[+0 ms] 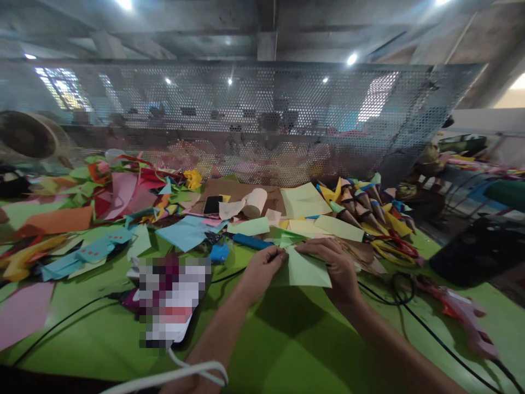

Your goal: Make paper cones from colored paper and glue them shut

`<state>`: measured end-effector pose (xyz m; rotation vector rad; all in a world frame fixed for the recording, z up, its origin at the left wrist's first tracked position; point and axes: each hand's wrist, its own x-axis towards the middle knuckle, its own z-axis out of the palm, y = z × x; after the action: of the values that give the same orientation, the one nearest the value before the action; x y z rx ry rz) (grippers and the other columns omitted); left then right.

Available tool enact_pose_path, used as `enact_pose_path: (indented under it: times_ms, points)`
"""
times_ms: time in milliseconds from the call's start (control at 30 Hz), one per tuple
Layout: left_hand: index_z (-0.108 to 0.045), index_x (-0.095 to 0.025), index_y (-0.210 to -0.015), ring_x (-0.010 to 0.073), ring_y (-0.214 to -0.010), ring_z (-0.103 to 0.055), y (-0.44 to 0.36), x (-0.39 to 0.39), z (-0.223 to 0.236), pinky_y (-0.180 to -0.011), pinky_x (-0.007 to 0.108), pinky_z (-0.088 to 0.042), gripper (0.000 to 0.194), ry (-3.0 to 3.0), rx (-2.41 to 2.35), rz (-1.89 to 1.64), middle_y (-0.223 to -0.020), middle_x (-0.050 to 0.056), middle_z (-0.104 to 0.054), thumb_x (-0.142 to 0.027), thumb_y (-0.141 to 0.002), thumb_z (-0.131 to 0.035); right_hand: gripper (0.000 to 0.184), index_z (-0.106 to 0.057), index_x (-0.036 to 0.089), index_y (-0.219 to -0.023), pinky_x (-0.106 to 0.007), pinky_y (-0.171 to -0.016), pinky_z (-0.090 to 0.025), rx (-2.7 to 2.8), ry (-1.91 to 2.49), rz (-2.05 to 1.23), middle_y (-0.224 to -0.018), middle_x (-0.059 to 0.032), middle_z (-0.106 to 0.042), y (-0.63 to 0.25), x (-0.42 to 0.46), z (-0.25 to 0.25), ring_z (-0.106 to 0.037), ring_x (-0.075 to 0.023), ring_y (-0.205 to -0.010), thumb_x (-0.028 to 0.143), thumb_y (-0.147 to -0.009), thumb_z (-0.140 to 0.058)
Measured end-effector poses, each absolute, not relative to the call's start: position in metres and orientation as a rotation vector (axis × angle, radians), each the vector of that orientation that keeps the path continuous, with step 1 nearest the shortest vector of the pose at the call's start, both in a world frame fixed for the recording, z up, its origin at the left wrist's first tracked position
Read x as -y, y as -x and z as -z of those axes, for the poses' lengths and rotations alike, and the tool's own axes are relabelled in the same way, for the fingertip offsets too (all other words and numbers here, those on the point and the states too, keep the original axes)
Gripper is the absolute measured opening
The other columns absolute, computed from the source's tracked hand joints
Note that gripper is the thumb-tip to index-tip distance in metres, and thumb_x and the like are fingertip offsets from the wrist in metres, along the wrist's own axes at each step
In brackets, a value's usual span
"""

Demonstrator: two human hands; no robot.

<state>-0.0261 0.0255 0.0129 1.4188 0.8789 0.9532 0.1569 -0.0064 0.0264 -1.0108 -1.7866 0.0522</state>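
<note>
A light green sheet of paper is held just above the green table, between both my hands. My left hand pinches its left corner with fingers closed. My right hand grips the sheet's upper right side, fingers curled over it. Just beyond the hands lie a blue tool and more pale green and yellow sheets.
Heaps of coloured paper scraps cover the left. Paper cones and scissors lie to the right, with a glue gun and black cables. A phone, a paper roll and a perforated metal screen stand behind.
</note>
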Motion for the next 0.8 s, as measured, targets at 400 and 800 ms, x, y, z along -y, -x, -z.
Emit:
enact_pose_path:
  times_ms: [400,800]
  points:
    - [-0.068,-0.018,-0.101,0.0138,-0.076,-0.054,0.0236,-0.0299,-0.0067,-0.069,0.024,-0.039,0.035,-1.234,-0.732,-1.014,-0.081,0.002,-0.064,-0.036,-0.072,-0.076,0.018,-0.075,0.027,-0.096,-0.037,-0.079,-0.044,1.824,1.0,-0.146,-0.094,-0.0049,-0.074,-0.1586,0.0043,-0.0269,-0.065,-0.0244,-0.089,0.02,-0.082,-0.066]
    - [-0.071,-0.017,-0.097,0.0128,-0.075,-0.056,0.0263,-0.0323,-0.005,-0.069,0.023,-0.041,0.036,-1.123,-0.761,-1.088,-0.08,0.002,-0.066,-0.038,-0.07,-0.08,0.02,-0.074,0.021,-0.087,-0.031,-0.064,-0.049,1.163,1.065,-1.139,-0.079,-0.0021,-0.074,-0.1635,-0.0021,-0.0246,-0.065,-0.0201,-0.07,0.025,-0.068,-0.077]
